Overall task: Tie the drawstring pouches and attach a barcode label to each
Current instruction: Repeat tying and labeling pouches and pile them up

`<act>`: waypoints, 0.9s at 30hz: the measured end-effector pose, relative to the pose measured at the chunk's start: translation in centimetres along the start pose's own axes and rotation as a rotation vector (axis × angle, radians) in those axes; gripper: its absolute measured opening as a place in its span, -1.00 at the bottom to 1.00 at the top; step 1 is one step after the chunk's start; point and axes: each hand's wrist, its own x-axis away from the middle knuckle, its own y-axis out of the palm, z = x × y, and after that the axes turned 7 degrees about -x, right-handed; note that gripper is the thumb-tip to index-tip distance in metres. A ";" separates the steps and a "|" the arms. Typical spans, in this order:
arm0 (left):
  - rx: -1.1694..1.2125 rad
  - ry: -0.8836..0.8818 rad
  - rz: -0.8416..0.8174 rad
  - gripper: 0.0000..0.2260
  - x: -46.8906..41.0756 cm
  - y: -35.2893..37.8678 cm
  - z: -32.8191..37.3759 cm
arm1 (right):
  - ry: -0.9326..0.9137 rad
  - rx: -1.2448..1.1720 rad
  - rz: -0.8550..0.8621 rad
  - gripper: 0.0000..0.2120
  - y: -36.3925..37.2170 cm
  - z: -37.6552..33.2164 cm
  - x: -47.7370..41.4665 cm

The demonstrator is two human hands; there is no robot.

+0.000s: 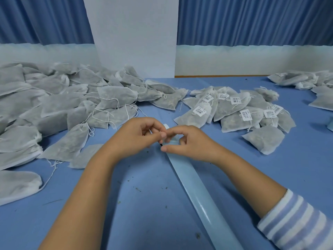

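- White pouches (63, 101) are piling up on the left of the blue table (144, 204), each holding dark greyish fill that is showing through the thin fabric, drawstrings trailing loose.
- Labelled pouches (234, 121) are lying in a smaller heap on the right, same fill, each carrying a white barcode label (200, 110) near the neck.
- A long pale liner strip (198, 195) is running from the near edge up to the hands.
- The left hand (137, 134) and right hand (189, 141) are meeting at the strip's far end, thumb and forefinger tips pinching it, other fingers curling loosely.
- Whether a label is lifting there is too small to tell.
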 end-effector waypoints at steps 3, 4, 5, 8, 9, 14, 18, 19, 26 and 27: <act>0.012 0.006 -0.015 -0.85 -0.1 0.4 0.3 | -0.052 -0.021 0.047 -0.84 0.8 0.2 -0.1; 0.018 0.009 -0.012 -0.86 -0.1 0.5 0.4 | -0.031 -0.065 0.033 -0.86 0.8 0.1 -0.1; 0.023 0.018 -0.004 -0.86 -0.1 0.5 0.5 | 0.004 -0.125 0.012 -0.89 0.7 0.0 -0.1; 0.024 0.028 0.027 -0.87 -0.1 0.4 0.4 | 0.078 -0.191 -0.038 -0.90 0.3 -0.2 -0.1; 0.028 0.019 0.037 -0.88 -0.2 0.3 0.4 | 0.076 -0.193 -0.040 -0.85 0.2 -0.2 0.0; 0.024 -0.028 0.040 -0.94 -0.1 0.0 0.0 | 0.018 -0.222 0.043 -0.82 -0.6 -1.0 -0.1; 0.004 -0.075 0.002 -0.92 0.0 -0.4 -0.3 | 0.172 -0.603 0.174 -0.78 -1.4 -1.0 -0.5; 0.008 -0.088 -0.005 -0.93 0.0 -0.4 -0.4 | 0.184 -0.692 0.182 -0.79 -1.6 -0.9 -0.5; -0.118 -0.162 -0.025 -0.95 0.2 -0.9 -0.2 | 0.165 -0.800 0.249 -0.79 -2.3 -0.8 -0.7; -0.129 -0.158 -0.022 -0.95 0.3 -1.0 -0.2 | 0.148 -0.805 0.281 -0.79 -2.3 -0.9 -0.7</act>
